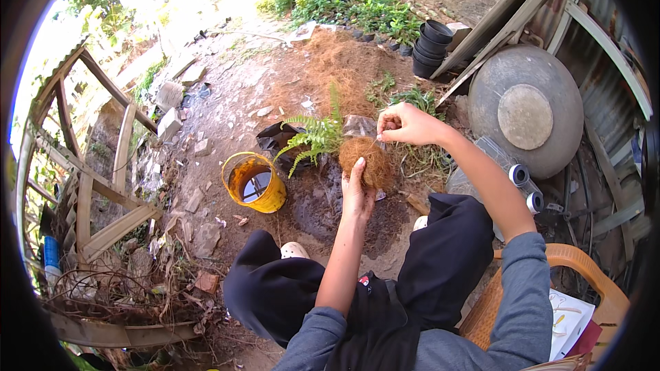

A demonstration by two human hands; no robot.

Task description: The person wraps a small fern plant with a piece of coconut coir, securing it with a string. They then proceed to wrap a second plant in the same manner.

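Note:
My left hand (357,190) holds a round ball of brown coir fibre (367,157) from below, its thumb up on the front of the ball. A green fern (317,136) sticks out to the left from the top of the ball. At the ball's upper right, my right hand (405,126) pinches what looks like a thin strand between thumb and fingertips. Left of the ball stands a yellow bucket (268,193) of dark liquid. Behind the fern lies an open black plastic bag (281,141).
Loose coir fibre (335,64) covers the ground ahead. Stacked black pots (430,49) and a large round grey vessel (559,113) stand at the right. Wooden framing (98,185) is at the left, an orange plastic chair (577,263) at the lower right.

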